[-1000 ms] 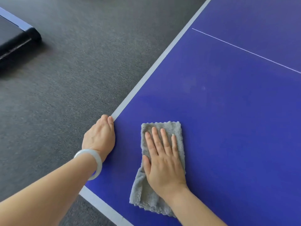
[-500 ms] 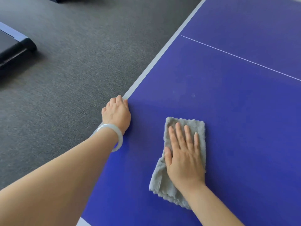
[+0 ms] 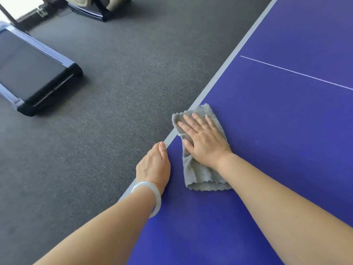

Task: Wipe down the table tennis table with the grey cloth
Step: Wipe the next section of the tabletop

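My left wrist: a smooth, pale, glassy round bracelet [image 3: 156, 199] sits on it, over the rim of the worktop.
My left hand [image 3: 153, 165]: it rests on the rim. Thumb and first finger lie straight and close together. The other fingers go down over the side, so I cannot tell if they grip.
My right hand [image 3: 204, 142]: it is flat, with the fingers straight and a little spread. The palm presses on the cloth and nothing is held.
Grey cloth [image 3: 200, 176]: soft, fluffy terry with wavy hems, folded into a long strip. It lies on the worktop just beside my left hand, not touching it. Its far corner reaches the pale border.
Worktop [image 3: 267, 150]: a flat, matte, deep blue board.
Border band [image 3: 219, 73]: pale grey and straight, along the edge.
Thin line [image 3: 296, 73]: white, crossing the blue.
Floor [image 3: 124, 92]: dark grey carpet with a fine grain.
Treadmill [image 3: 28, 73]: low and rectangular, with a black belt and a glossy dark frame.
Far machine [image 3: 99, 8]: only a dark, shiny base shows.
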Available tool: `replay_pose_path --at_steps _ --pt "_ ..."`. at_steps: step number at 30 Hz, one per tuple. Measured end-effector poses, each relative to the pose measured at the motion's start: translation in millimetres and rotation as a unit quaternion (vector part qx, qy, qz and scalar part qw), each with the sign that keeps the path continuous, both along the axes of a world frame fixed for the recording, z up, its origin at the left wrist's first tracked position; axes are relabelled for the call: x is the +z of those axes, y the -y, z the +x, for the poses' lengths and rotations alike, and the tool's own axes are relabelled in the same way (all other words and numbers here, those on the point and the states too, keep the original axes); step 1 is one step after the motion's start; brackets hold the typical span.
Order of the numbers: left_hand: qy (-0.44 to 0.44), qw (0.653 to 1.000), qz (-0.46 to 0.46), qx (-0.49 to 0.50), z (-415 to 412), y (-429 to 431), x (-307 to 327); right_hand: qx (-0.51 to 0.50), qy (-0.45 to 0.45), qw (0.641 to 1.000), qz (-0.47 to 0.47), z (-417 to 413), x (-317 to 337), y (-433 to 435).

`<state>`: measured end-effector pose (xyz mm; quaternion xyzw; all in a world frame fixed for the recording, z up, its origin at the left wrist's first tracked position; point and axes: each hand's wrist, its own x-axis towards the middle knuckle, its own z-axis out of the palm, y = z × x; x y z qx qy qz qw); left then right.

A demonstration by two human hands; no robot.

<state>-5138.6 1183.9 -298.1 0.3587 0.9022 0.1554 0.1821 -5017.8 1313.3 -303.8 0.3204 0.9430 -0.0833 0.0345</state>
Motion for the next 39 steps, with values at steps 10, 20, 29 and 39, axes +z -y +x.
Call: replay_pose_path --at_steps 10,20,29,39 --pt "-0.015 0.999 -0.033 0.004 0 -5 0 0.085 -0.024 0.996 -0.014 10 2 15" --pt "0.014 0.999 -0.044 -0.008 -2 -6 0 -0.001 -0.06 0.998 -0.017 15 -3 95" --pt "0.035 0.998 -0.046 -0.034 0 -5 5 -0.25 0.02 0.968 0.018 80 9 9" --pt "0.05 0.987 0.055 -0.145 4 -31 13 -0.05 -0.011 0.998 0.021 106 -1 42"
